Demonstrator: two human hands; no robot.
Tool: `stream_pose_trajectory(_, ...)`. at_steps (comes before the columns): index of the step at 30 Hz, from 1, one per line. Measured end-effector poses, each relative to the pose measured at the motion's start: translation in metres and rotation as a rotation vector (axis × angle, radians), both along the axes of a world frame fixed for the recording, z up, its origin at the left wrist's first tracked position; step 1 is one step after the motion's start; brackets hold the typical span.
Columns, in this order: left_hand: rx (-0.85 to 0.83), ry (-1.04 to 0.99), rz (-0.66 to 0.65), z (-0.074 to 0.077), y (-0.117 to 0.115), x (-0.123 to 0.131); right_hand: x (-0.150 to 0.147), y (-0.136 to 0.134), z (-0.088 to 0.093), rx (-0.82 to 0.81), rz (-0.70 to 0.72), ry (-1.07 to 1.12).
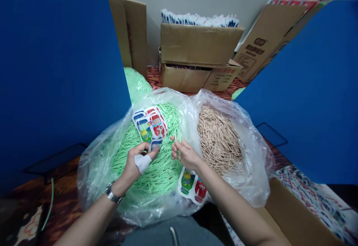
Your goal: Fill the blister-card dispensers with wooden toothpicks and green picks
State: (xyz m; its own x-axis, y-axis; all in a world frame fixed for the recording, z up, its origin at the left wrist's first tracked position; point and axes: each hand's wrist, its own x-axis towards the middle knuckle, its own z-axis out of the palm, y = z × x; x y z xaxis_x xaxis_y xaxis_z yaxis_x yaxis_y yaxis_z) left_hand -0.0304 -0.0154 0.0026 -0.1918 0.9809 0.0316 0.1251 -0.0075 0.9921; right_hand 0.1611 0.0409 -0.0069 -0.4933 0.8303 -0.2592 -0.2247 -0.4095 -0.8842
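My left hand (137,160), with white tape on the thumb and a watch at the wrist, is closed on a fanned stack of small printed packets (149,126). My right hand (183,153) pinches a few thin green sticks (179,145) just right of the packets. Both hands hover over a clear plastic bag (92,164) filled with green sticks (151,171). A second clear bag beside it on the right holds tan wooden sticks (218,138). More printed packets (192,186) lie under my right forearm.
Blue partition panels (56,59) stand left and right (313,97). Cardboard boxes (195,56) are stacked behind the bags, one topped with packets. An open cardboard box (296,216) sits at lower right. Another green-filled bag (135,80) lies behind.
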Motion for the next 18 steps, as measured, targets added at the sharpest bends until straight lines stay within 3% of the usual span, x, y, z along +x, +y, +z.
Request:
stream_pose_trajectory(4,0.006,0.064,-0.027,-0.006,-0.004,0.003,-0.003,0.000,0.025,-0.014,-0.078,0.112)
stream_pose_trajectory(10,0.156,0.267,-0.057,-0.009,-0.008,0.015,-0.020,-0.009,0.074,0.439,-0.322,0.149)
stream_pose_trajectory(13,0.264,0.359,-0.046,-0.006,-0.008,0.020,-0.033,-0.016,0.081,0.586,-0.336,0.151)
stream_pose_trajectory(18,0.367,0.439,-0.056,-0.004,-0.007,0.023,-0.042,-0.020,0.074,0.709,-0.342,0.019)
